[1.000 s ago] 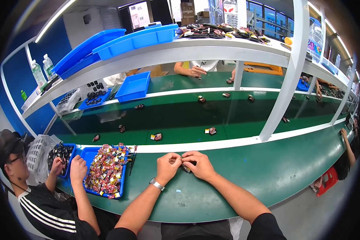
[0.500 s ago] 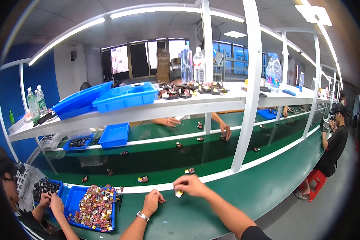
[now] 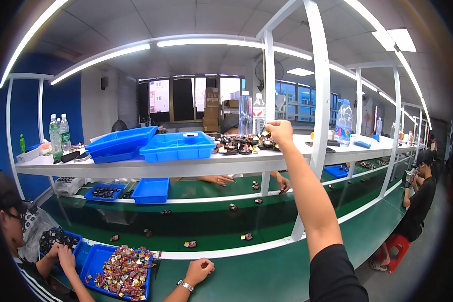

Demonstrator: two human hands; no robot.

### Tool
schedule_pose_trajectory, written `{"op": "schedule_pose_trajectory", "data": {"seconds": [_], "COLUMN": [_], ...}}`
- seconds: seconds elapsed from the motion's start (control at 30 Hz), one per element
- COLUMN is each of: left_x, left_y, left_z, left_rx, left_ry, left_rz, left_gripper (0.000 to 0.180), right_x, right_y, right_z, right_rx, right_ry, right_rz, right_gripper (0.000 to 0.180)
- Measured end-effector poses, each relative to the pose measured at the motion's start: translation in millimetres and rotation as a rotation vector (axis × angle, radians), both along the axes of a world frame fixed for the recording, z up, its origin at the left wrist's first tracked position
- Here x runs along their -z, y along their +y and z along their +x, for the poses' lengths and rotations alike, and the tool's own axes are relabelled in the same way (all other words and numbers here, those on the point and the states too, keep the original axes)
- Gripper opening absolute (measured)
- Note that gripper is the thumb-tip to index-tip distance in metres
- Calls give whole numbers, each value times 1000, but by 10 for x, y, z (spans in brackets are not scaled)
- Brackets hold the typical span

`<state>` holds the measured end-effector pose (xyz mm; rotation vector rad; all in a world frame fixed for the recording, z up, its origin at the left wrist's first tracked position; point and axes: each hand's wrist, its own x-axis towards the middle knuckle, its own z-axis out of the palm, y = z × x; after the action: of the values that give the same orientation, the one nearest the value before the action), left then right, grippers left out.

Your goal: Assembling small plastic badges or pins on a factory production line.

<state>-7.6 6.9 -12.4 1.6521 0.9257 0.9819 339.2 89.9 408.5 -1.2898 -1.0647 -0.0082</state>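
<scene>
My right hand (image 3: 280, 132) is raised to the white shelf, its fingers pinched at the far right of a heap of small dark parts (image 3: 241, 145) with red, white and yellow bits. A small part with a pale label (image 3: 267, 132) shows at the fingertips, partly hidden. My left hand (image 3: 200, 271), with a metal watch (image 3: 185, 285) on the wrist, rests curled over the green worktop (image 3: 236, 274); what it holds, if anything, is hidden. Left of it stands a blue tray (image 3: 89, 267) heaped with small reddish labelled parts (image 3: 123, 272).
Small parts (image 3: 190, 244) lie spaced along the dark green belt (image 3: 211, 229). White posts (image 3: 319, 85) rise beside my right arm. Blue trays (image 3: 178, 146) and bottles (image 3: 245, 113) stand on the shelf. A co-worker's hands (image 3: 60, 254) are at the left; another person's hands (image 3: 283, 182) work across the belt.
My right hand has risen from above the worktop, where it held a small labelled part, up to the heap on the shelf. The view has tilted upward. My left hand stays low and curled.
</scene>
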Motion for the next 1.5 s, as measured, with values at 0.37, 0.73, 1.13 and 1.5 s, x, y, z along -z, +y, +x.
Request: {"op": "schedule_pose_trajectory", "data": {"seconds": [0.37,0.73,1.13,1.5], "left_x": [-1,-2032,-2830,-115], "left_y": [45,-219,-347,5], "left_z": [13,1207,2525,271], "left_rx": [-89,-67,129,-267], "left_ry": [-146,93,97,356], "left_rz": [-18,1043,1079,365], "left_gripper": [17,9,10,13], "right_x": [509,4139,4397,4148], "right_y": [-611,-1400,-1418,-609], "right_z": [-118,109,688,134], "right_rx": [81,-263,-26,5], "right_ry": [-394,-334,-183,-252], "right_rz": [606,-244,-226,-566], "right_gripper": [10,12,11,46]}}
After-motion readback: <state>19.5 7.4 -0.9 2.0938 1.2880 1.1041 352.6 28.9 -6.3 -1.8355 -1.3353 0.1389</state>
